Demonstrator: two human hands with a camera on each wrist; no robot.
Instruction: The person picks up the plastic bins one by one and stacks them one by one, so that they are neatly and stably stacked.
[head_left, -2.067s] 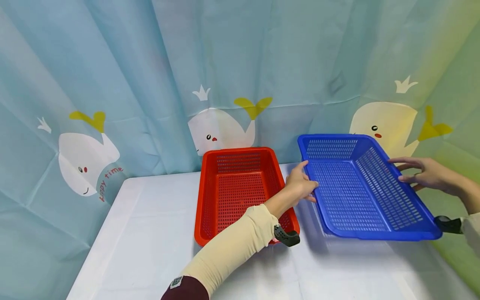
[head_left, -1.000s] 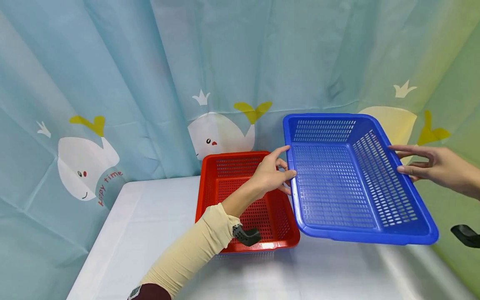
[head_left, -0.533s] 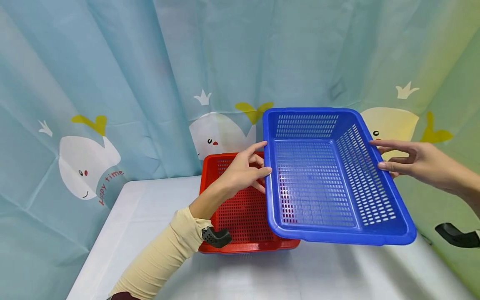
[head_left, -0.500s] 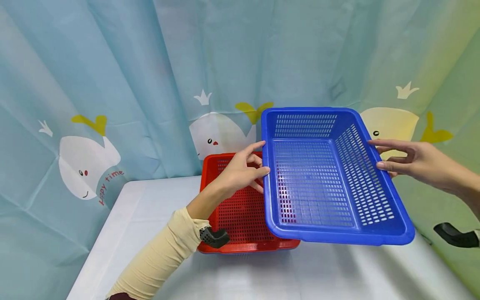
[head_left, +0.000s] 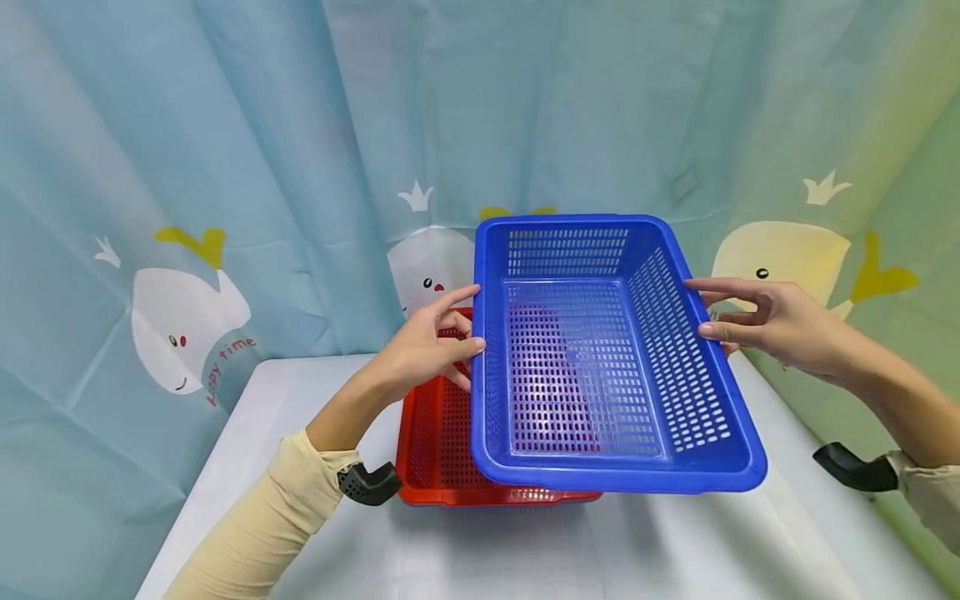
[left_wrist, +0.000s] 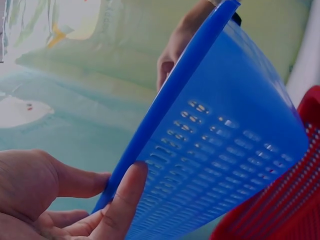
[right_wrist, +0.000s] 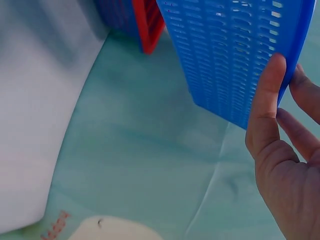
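Observation:
A blue plastic basket [head_left: 592, 350] with slotted walls is held up in the air, its open top facing me. My left hand [head_left: 423, 346] pinches its left rim between thumb and fingers, which the left wrist view shows closely at the rim [left_wrist: 165, 100]. On the opposite side my right hand [head_left: 772, 325] pinches the right rim, with fingertips [right_wrist: 272, 70] on the outer wall. Below and behind it, a red plastic basket [head_left: 423, 433] sits on the table, partly covered by the blue one. Red shows through the blue basket's slots.
The white-covered table [head_left: 525, 558] reaches toward me beneath both baskets. In the right wrist view, something blue [right_wrist: 117, 17] sits directly under the red rim. A curtain [head_left: 300, 150] printed with whales hangs close behind and along the sides.
The blue basket has risen off the right side of the table and moved left, now over much of the red basket. Both hands keep their hold and travel with it.

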